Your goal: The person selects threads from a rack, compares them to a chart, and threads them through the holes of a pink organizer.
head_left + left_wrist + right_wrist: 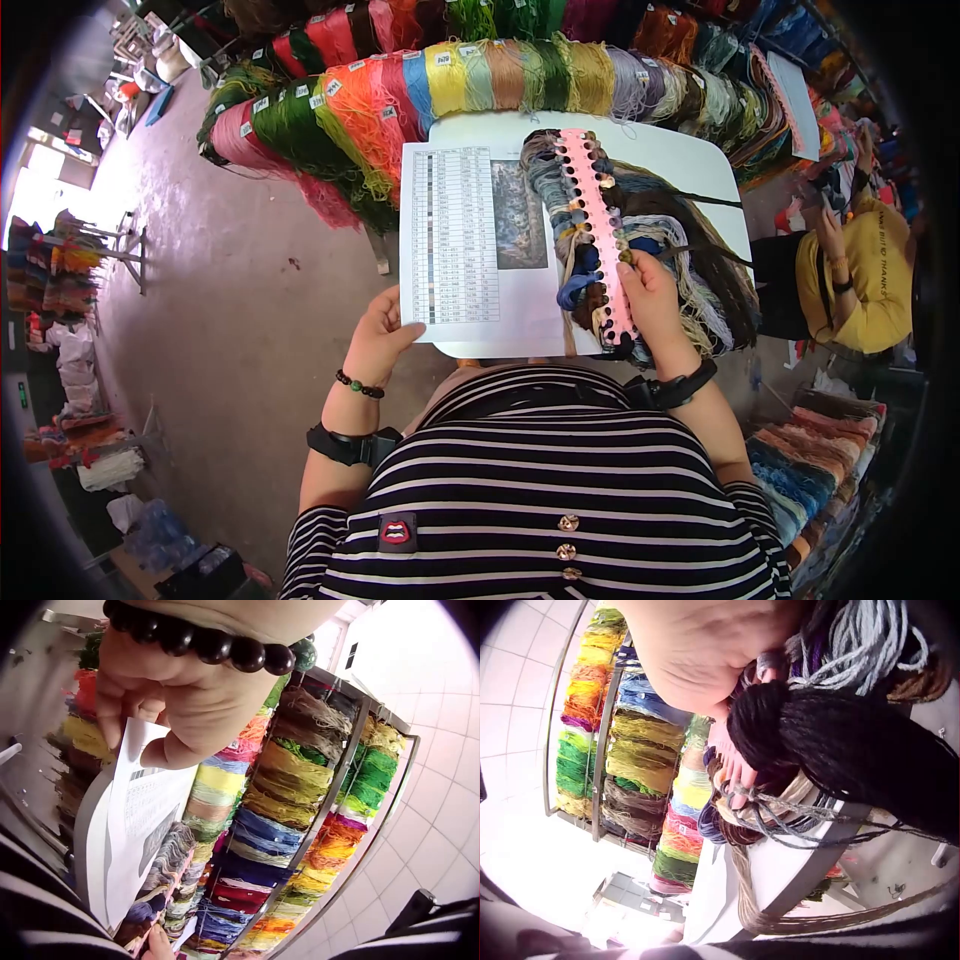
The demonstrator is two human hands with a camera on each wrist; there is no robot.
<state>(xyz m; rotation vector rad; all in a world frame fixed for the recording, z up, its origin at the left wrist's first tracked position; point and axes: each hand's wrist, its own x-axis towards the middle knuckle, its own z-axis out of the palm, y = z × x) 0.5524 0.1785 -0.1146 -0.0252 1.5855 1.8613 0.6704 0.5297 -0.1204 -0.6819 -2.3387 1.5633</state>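
In the head view my left hand (376, 332) pinches the lower left corner of a printed colour chart (462, 240), thumb on top. The sheet carries a table and a dark picture. It lies over a white board (470, 348), and the left wrist view shows the sheet's edge (124, 817) lifted off it. My right hand (655, 300) grips a pink notched thread holder (590, 210) near its lower end, thumb on its face. Blue, brown, grey and black yarn bundles (715, 255) hang from its holes. A black bundle (840, 742) covers part of the holder in the right wrist view.
A rack of labelled coloured yarn hanks (500, 78) runs just beyond the board. To the right stands a person in a yellow top (865, 280). More yarn piles (820, 460) lie at lower right, and other racks (70, 265) stand at left.
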